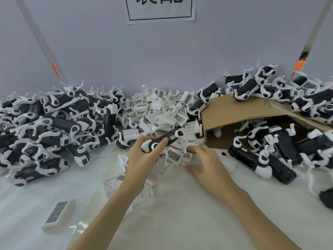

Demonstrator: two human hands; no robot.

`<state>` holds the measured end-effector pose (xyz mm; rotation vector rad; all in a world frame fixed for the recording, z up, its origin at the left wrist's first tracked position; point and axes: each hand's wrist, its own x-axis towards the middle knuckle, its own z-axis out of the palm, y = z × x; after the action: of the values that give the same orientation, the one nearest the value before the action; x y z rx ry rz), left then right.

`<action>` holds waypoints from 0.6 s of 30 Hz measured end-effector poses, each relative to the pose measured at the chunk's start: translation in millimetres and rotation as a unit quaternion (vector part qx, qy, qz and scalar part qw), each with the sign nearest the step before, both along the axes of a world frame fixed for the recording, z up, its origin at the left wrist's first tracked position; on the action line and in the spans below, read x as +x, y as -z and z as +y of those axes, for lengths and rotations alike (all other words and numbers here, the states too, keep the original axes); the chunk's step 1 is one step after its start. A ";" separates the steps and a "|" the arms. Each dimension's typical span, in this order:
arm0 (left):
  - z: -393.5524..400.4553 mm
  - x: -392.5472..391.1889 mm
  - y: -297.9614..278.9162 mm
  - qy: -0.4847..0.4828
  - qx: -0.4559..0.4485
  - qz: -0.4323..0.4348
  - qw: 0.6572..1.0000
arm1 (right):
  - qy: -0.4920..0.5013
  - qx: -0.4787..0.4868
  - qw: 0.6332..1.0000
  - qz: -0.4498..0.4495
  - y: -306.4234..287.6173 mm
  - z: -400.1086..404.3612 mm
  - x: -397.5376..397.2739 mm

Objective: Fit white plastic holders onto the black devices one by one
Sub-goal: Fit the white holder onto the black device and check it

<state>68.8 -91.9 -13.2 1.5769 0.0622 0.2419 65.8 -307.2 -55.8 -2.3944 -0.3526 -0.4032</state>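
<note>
My left hand [142,157] grips a black device [162,140] with white ends, held slanted above the near edge of the pile of white plastic holders [158,110]. The fingers curl round its lower white end. My right hand [205,163] reaches over the holders at the pile's near edge, fingers spread and bent, touching a white holder [189,154] with a barcode label. Whether it grips that holder is blurred.
A heap of black devices [54,127] lies at the left, another heap [281,147] at the right around a bent cardboard sheet [234,109]. One white holder [57,215] lies alone at the near left on the white table. A wall with a paper sign [160,9] stands behind.
</note>
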 end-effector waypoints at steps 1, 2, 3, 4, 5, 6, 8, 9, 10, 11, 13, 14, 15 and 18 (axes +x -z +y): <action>0.2 -0.3 0.0 -0.002 0.000 -0.004 1.000 | 0.004 0.006 1.000 -0.004 1.6 2.6 0.6; 0.5 -0.5 0.2 -0.003 0.001 -0.008 1.000 | 0.010 0.016 1.000 -0.009 2.4 5.2 1.4; 0.7 -0.9 0.1 -0.002 0.003 -0.010 1.000 | 0.020 0.018 1.000 -0.013 3.0 6.7 2.1; 0.6 -1.3 -0.1 -0.001 0.004 -0.012 1.000 | 0.029 0.010 0.999 -0.014 3.4 7.7 3.0; 0.6 -1.5 -0.1 0.001 0.004 -0.015 1.000 | 0.034 -0.003 0.999 -0.014 3.9 8.2 3.6; 0.6 -1.3 -0.1 0.002 0.005 -0.016 1.000 | 0.035 -0.011 0.999 -0.013 4.2 8.5 4.0; 0.3 -1.4 -0.9 0.006 0.007 -0.014 1.000 | 0.034 0.004 0.999 -0.004 3.5 8.8 3.4; 0.0 -1.4 -0.9 0.007 0.006 -0.013 1.000 | 0.033 0.024 0.999 0.003 2.5 9.1 2.8; -0.2 -1.3 -0.7 0.007 0.004 -0.013 1.000 | 0.034 0.049 0.998 0.011 1.2 9.3 2.2; -0.3 -1.3 -0.7 0.007 0.003 -0.013 1.000 | 0.035 0.075 0.996 0.025 -0.4 9.3 1.7; -0.4 -1.5 -0.6 0.008 0.002 -0.016 1.000 | 0.040 0.103 0.992 0.062 -4.1 8.9 0.3; -0.8 -1.6 -0.5 0.010 0.002 -0.017 1.000 | 0.043 0.107 0.990 0.076 -5.2 8.7 -0.1; -1.2 -2.2 -0.9 0.010 0.001 -0.017 1.000 | 0.046 0.109 0.989 0.083 -5.8 8.5 -0.1; -2.8 -3.5 -2.5 0.010 -0.008 -0.015 1.000 | 0.054 0.117 0.989 0.076 -6.9 7.8 0.7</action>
<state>65.3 -94.7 -10.7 1.5562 0.0263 0.2487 66.5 -299.4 -48.9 -2.2027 -0.1003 -0.2898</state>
